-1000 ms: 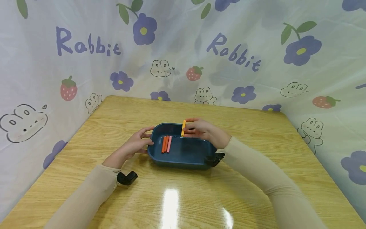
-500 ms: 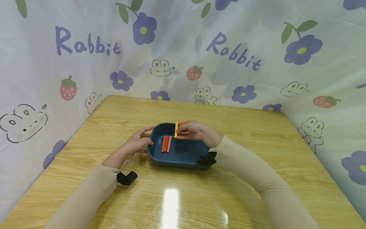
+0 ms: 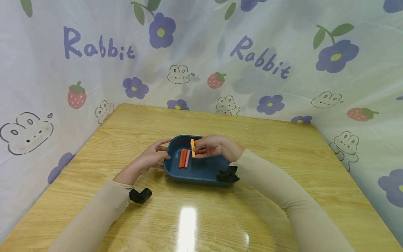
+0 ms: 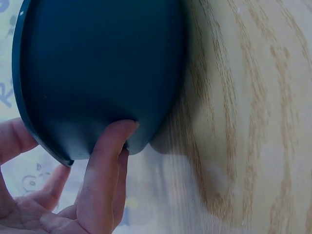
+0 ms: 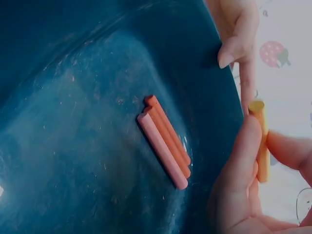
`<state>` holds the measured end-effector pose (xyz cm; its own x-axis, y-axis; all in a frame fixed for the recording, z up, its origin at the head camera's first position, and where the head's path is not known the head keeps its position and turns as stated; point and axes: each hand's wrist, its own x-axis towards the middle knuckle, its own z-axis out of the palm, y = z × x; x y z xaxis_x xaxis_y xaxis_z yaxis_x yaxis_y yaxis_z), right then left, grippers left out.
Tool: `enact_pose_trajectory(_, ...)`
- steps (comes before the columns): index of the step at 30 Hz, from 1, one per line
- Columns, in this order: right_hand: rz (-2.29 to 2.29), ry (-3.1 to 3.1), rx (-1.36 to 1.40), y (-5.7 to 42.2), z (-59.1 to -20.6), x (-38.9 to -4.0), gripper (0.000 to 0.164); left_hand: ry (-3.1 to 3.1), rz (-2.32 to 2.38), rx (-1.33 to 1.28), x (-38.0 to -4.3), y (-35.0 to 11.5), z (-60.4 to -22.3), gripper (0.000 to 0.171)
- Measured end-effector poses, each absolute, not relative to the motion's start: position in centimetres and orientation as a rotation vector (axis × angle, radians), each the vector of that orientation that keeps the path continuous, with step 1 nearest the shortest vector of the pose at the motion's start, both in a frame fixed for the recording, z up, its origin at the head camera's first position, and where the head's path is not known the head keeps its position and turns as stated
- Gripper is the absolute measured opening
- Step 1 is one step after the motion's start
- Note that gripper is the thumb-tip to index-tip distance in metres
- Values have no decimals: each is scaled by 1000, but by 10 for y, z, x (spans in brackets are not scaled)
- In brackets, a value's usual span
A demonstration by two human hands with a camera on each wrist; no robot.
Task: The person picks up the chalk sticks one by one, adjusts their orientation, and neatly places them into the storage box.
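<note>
A dark blue oblong basin (image 3: 204,171) stands on the table. My left hand (image 3: 151,156) holds its left end, thumb on the near side of the wall and the other fingers spread around the end. Between thumb and fingers, my right hand (image 3: 217,145) pinches a yellow chalk stick (image 5: 262,146). That stick is nearly upright over the basin, just right of the sticks lying inside. Those are two orange-red chalk sticks (image 5: 168,139) and a pink chalk stick (image 5: 162,151), side by side on the floor near the left end.
Around the basin extends the wooden table (image 3: 141,227), glossy with light reflections in front. A white printed curtain (image 3: 201,52) hangs behind it and along both sides. Black wrist devices (image 3: 140,196) sit at both sleeve cuffs.
My right hand has moved left, then slightly nearer, bringing the yellow chalk stick beside the other sticks. My left hand keeps its place on the basin.
</note>
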<state>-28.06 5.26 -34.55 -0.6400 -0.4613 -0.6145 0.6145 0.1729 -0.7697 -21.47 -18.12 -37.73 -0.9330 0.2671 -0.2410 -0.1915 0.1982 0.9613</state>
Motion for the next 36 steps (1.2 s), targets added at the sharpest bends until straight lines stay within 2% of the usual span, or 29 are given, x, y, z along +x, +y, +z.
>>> enact_pose_trajectory(8,-1520,1557,162,49,-353,-284,46,2126,1790,70,-214,-181,-378,67)
enact_pose_trajectory(13,-1470,1577,167,48,-363,-288,42,2120,1797,78,-214,-182,-380,67)
enact_pose_trajectory(21,-1370,1670,203,46,-374,-292,23,2128,1790,80,-215,-181,-379,67)
enact_pose_trajectory(26,-1363,1685,207,43,-373,-290,25,2132,1791,83,-215,-180,-380,66)
enact_pose_trajectory(32,-1394,1652,216,43,-370,-289,20,2133,1794,91,-216,-180,-380,66)
enact_pose_trajectory(36,-1416,1632,195,46,-366,-289,33,2130,1800,87,-216,-181,-381,66)
